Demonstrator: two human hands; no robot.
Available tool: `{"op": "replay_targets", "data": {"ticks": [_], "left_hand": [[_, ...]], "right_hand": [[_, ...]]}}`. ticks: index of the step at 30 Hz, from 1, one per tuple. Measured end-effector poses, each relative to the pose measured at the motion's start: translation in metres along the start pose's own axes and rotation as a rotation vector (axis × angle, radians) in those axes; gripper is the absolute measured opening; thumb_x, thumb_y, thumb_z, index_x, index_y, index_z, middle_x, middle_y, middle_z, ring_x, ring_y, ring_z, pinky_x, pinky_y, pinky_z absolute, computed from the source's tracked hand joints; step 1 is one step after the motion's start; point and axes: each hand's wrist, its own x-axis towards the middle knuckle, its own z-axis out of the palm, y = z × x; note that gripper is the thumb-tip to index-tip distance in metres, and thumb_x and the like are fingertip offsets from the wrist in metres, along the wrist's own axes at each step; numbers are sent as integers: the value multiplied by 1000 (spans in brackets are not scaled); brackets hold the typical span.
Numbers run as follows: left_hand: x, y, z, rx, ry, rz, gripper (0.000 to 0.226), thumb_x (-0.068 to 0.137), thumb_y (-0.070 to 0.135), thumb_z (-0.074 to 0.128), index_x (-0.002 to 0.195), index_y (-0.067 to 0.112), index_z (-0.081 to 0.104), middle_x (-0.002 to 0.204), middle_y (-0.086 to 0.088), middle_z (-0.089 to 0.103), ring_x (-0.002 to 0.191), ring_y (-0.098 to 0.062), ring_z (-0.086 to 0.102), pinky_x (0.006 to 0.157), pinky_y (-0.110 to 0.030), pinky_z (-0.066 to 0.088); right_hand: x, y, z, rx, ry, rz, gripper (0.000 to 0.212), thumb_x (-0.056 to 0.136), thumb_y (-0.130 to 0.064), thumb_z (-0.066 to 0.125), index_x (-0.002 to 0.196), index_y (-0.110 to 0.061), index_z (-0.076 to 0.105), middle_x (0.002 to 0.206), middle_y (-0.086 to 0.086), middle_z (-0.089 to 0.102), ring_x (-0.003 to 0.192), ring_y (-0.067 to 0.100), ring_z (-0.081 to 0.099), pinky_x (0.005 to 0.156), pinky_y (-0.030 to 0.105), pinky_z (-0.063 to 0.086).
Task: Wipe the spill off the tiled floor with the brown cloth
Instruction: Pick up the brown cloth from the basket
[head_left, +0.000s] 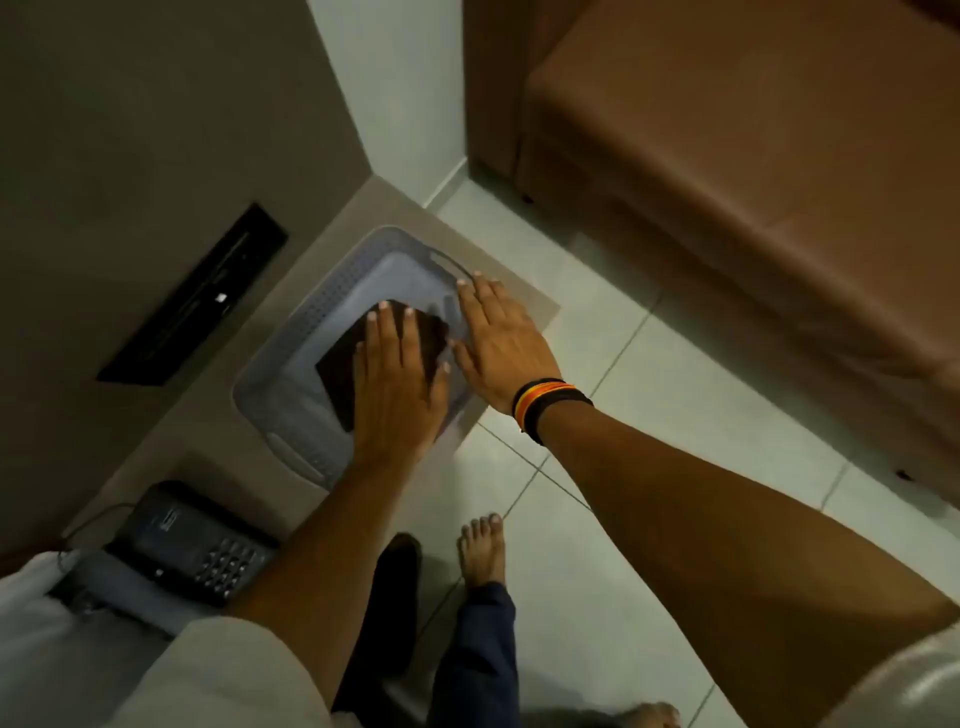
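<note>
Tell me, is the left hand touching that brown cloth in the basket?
Touching. In the head view the left hand lies flat, palm down, on the brown cloth, covering part of it inside the grey basket.

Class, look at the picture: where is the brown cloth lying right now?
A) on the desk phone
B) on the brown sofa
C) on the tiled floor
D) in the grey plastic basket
D: the brown cloth lies flat inside the grey plastic basket, under the left hand.

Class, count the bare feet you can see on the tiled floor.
2: one bare foot below the grey basket, one cut off at the bottom edge. More may be hidden.
</note>
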Motion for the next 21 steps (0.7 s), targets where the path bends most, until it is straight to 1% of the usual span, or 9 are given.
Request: {"op": "replay_targets", "data": {"ticks": [2,5,10,13,14,15,17,19,21], "left_hand": [[6,-30,11,-161,-22,-254,75,104,53,36,163,8,20,169,-21,24,157,-38,23,126,-54,26],[10,-68,39,-304,-50,-567,75,103,46,48,161,5,26,167,-20,31,153,-39,31,122,-55,32],[20,-78,50,-345,6,-779,80,90,35,73,154,6,36,156,-22,37,138,-45,43,109,-55,47],[30,-75,51,-508,42,-955,64,79,24,80,133,-1,55,137,-24,59,121,-42,62,92,-44,55],[35,-76,49,-595,38,-980,54,74,23,80,120,-1,64,123,-22,69,110,-39,69,85,-40,57],[38,-77,45,-675,21,-990,44,69,24,78,107,2,71,108,-17,76,98,-36,75,82,-41,61],[43,-72,37,-758,13,-960,31,64,27,77,89,10,78,90,-9,80,82,-29,77,78,-46,65],[42,-45,19,-775,71,-864,35,63,28,79,94,12,77,94,-6,80,84,-24,77,77,-43,65],[36,-5,1,-783,124,-698,36,71,20,79,105,10,71,102,-4,75,88,-18,72,75,-32,62]], "right_hand": [[25,-17,23,117,-85,-11,63,107,-32,44,162,-9,25,170,19,25,157,36,24,128,46,25],[55,-33,60,209,-148,115,55,104,-29,50,152,-5,38,156,20,44,143,40,42,114,49,42],[75,-54,94,114,-73,268,56,96,-31,65,140,-4,45,138,20,54,128,41,49,101,50,45],[81,-57,89,338,-139,393,51,88,-25,72,130,-4,52,129,21,63,119,42,60,96,48,52],[80,-56,84,450,-164,439,46,86,-24,73,125,-5,56,125,20,66,114,41,63,93,46,55],[77,-56,77,546,-170,471,41,85,-24,73,119,-6,61,120,19,68,110,40,66,90,44,58],[64,-50,63,691,-112,499,30,83,-24,74,107,-8,65,110,16,71,101,37,68,84,43,60],[41,-36,47,828,13,530,22,83,-24,73,97,-11,63,102,14,71,95,34,68,81,42,59],[11,-12,28,1014,139,613,19,83,-23,73,96,-15,62,98,9,71,92,29,68,81,40,59]]}}
